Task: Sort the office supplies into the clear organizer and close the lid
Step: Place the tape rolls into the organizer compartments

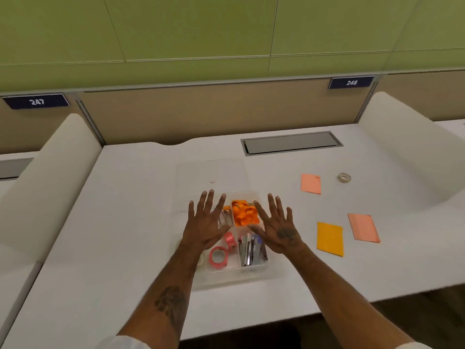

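The clear organizer (pixel 234 279) stands on the white desk in front of me, its clear lid (pixel 214 172) folded back flat behind it. Its compartments hold orange paper strips (pixel 244 212), pink tape rolls (pixel 219 255) and silver clips (pixel 249 250). My left hand (pixel 205 222) hovers over the organizer's left side, fingers spread and straight. My right hand (pixel 276 227) is held the same way over its right side. Neither hand holds anything. On the desk to the right lie two pink notes (pixel 310 183) (pixel 363 227), an orange note (pixel 330 238) and a small clear tape roll (pixel 344 177).
A grey cable hatch (pixel 290 143) is set into the desk at the back. White side dividers (pixel 50 177) (pixel 407 144) bound the desk left and right. The desk's front edge (pixel 276 321) runs just below the organizer.
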A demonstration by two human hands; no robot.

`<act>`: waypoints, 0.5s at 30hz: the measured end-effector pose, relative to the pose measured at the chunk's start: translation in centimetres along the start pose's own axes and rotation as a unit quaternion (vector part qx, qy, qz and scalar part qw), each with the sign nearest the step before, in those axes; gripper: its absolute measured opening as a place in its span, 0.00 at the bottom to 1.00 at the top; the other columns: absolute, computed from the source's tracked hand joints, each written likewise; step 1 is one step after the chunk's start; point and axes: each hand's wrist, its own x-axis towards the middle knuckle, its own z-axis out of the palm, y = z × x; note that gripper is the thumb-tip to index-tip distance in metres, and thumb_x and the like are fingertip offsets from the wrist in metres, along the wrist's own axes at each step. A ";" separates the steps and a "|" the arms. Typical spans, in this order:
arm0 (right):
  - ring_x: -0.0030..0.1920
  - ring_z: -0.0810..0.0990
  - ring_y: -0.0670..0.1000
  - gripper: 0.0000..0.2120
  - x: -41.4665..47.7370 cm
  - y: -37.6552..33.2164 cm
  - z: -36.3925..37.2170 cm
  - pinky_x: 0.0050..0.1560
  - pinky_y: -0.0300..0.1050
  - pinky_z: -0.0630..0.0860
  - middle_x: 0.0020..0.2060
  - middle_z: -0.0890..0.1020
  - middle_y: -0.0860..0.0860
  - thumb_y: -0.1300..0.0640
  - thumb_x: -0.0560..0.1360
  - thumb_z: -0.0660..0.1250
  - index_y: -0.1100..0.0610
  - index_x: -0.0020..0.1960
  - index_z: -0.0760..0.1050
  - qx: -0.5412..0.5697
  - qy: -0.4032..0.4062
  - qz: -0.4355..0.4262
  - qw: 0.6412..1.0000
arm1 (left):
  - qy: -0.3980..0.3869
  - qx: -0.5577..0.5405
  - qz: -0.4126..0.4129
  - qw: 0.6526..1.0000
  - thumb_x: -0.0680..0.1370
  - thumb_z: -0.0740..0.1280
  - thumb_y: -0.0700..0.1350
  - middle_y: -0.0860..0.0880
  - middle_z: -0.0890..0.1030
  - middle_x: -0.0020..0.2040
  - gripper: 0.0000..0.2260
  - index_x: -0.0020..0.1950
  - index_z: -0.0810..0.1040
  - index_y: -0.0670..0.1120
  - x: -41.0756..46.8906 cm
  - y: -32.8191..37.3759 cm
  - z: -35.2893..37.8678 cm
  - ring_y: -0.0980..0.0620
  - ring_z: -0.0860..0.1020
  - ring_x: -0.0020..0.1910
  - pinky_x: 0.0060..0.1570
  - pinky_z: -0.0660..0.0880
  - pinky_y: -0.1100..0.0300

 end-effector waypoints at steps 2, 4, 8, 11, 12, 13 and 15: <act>0.77 0.41 0.60 0.39 0.0 2.9 -0.1 0.71 0.67 0.48 0.77 0.42 0.57 0.27 0.72 0.33 0.44 0.78 0.43 0.009 0.005 0.016 1.000 | -0.006 -0.003 0.005 1.000 0.73 0.40 0.73 0.47 0.36 0.78 0.37 0.77 0.34 0.58 2.0 2.2 0.3 0.47 0.34 0.76 0.71 0.34 0.41; 0.77 0.41 0.60 0.40 0.0 5.8 -0.5 0.71 0.66 0.47 0.77 0.42 0.57 0.26 0.71 0.32 0.44 0.78 0.43 0.018 0.012 0.033 0.999 | -0.013 -0.007 0.012 1.000 0.72 0.38 0.74 0.47 0.36 0.78 0.38 0.77 0.34 0.57 4.1 4.6 0.6 0.46 0.34 0.76 0.71 0.36 0.41; 0.77 0.45 0.61 0.39 0.5 11.7 -0.9 0.71 0.67 0.51 0.77 0.46 0.58 0.27 0.72 0.33 0.45 0.78 0.46 0.012 0.002 0.063 0.998 | -0.022 -0.013 0.035 0.999 0.68 0.30 0.73 0.46 0.36 0.79 0.39 0.76 0.31 0.57 8.2 10.3 1.3 0.45 0.36 0.77 0.72 0.37 0.41; 0.77 0.44 0.61 0.39 1.0 16.2 -0.9 0.71 0.68 0.50 0.77 0.47 0.59 0.27 0.73 0.35 0.45 0.78 0.46 0.017 -0.004 0.078 0.997 | -0.020 -0.010 0.051 0.998 0.73 0.35 0.71 0.46 0.36 0.79 0.36 0.77 0.33 0.56 10.9 14.4 2.3 0.45 0.35 0.77 0.72 0.37 0.41; 0.77 0.45 0.61 0.39 1.2 17.6 -0.8 0.71 0.68 0.51 0.77 0.47 0.58 0.27 0.73 0.35 0.45 0.78 0.47 0.017 -0.004 0.082 0.996 | -0.022 -0.012 0.057 0.998 0.74 0.36 0.70 0.46 0.36 0.79 0.35 0.77 0.33 0.56 11.8 15.7 2.7 0.46 0.35 0.77 0.72 0.37 0.42; 0.77 0.45 0.61 0.39 1.3 19.1 -0.7 0.71 0.68 0.51 0.77 0.47 0.58 0.27 0.73 0.35 0.45 0.78 0.47 0.016 -0.003 0.086 0.996 | -0.026 -0.017 0.061 0.998 0.74 0.36 0.70 0.46 0.36 0.78 0.35 0.77 0.33 0.56 12.7 16.9 3.1 0.46 0.35 0.77 0.72 0.37 0.42; 0.77 0.43 0.60 0.38 1.7 21.8 -0.6 0.71 0.67 0.50 0.77 0.46 0.58 0.27 0.73 0.35 0.44 0.78 0.44 0.013 -0.007 0.095 0.995 | -0.035 -0.028 0.067 0.997 0.74 0.36 0.70 0.46 0.35 0.78 0.35 0.77 0.33 0.56 14.4 19.0 4.0 0.46 0.33 0.76 0.72 0.36 0.42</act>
